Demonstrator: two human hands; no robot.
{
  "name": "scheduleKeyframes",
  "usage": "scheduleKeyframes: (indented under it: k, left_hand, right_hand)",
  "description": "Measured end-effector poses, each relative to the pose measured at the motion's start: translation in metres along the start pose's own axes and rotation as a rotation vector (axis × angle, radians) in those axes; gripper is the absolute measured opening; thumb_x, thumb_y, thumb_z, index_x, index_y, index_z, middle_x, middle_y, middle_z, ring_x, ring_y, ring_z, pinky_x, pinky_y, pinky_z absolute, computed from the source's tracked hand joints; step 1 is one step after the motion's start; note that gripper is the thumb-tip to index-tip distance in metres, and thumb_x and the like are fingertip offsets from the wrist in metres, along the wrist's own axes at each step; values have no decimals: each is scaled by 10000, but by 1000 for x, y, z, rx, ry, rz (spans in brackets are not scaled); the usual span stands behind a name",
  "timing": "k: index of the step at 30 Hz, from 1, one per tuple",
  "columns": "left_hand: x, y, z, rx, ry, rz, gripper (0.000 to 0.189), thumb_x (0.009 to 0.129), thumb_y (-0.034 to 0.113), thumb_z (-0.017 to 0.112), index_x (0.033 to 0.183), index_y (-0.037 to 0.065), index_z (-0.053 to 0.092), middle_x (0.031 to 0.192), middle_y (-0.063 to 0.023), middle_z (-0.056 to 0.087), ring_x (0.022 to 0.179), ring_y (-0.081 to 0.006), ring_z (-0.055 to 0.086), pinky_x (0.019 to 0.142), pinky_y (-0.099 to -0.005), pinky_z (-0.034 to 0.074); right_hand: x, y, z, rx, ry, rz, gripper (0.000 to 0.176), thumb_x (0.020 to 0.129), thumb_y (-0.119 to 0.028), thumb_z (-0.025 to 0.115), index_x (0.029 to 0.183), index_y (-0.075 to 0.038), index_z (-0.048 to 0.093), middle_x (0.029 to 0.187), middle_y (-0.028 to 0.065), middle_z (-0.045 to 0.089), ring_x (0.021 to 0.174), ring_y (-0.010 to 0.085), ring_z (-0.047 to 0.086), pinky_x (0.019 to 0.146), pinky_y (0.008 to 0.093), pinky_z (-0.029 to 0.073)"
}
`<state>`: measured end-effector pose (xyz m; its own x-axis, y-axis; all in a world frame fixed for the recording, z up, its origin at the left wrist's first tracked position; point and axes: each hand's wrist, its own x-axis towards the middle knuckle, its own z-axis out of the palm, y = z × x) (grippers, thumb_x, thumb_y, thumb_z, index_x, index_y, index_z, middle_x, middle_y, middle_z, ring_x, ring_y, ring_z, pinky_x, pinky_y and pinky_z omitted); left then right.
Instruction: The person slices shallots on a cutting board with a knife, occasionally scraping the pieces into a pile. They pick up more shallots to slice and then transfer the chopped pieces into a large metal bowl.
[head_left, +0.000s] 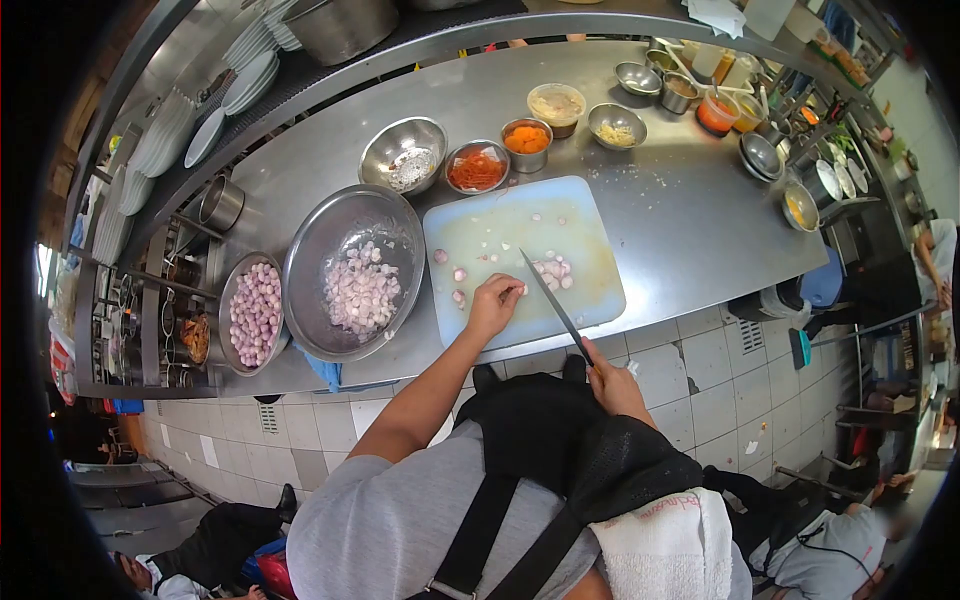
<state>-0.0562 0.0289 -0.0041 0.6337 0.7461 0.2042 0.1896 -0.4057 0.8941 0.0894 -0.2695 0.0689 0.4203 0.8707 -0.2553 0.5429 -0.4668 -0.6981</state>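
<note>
On the pale cutting board, my left hand has its fingers pinched around a small pale shallot piece at the fingertips. My right hand grips the handle of a long knife, whose blade slants up and left over the board. Just right of the blade lies a small cluster of shallots; a few others are scattered at the board's left side. A large metal bowl left of the board holds pale peeled shallots. Beyond it, another bowl is full of purple-pink shallots.
Behind the board stand a metal bowl, a bowl of red shreds, an orange-filled container and a lidded tub. Blue cloth hangs at the counter's front edge. Other people are at the lower left and right.
</note>
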Motion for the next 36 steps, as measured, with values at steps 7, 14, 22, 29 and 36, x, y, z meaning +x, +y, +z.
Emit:
scheduleKeyframes:
  k: [7,14,22,29,36]
  left_hand:
    - [9,10,-8,34,-101,67,94,963,-32,746,1048,-1,773,1023,-103,724,796,-186,707,707,-301,573]
    - [9,7,-7,31,-91,103,103,959,-40,731,1049,-5,765,1000,-108,706,781,-193,699,700,-306,570]
    - [7,3,-8,20,-91,94,115,954,-57,728,1051,-7,764,1021,-109,706,806,-188,709,718,-299,581]
    - [4,4,-8,-21,-88,69,115,962,-46,736,1067,-13,768,1029,-111,708,831,-184,720,733,-294,597]
    - [16,19,-12,43,-157,86,123,934,4,764,1054,-21,762,1000,-127,702,794,-235,716,727,-344,589]
  right_hand:
    - [-13,-13,1,-212,-3,-18,662,1096,-228,592,1703,-360,364,823,258,719,793,484,728,764,580,574]
    - [-24,-35,-12,-206,-44,-4,682,1102,-234,585,1720,-368,331,841,272,717,787,475,729,755,577,580]
    - [-11,-18,6,-221,-43,-21,678,1102,-232,582,1719,-366,335,819,262,716,784,471,728,749,584,574]
    - [-10,-13,2,-135,-71,-14,665,1092,-214,604,1698,-375,382,835,276,724,805,477,731,765,571,572]
    - [3,2,-14,66,-40,23,624,1090,-229,628,1669,-370,442,951,301,753,889,509,731,813,562,566]
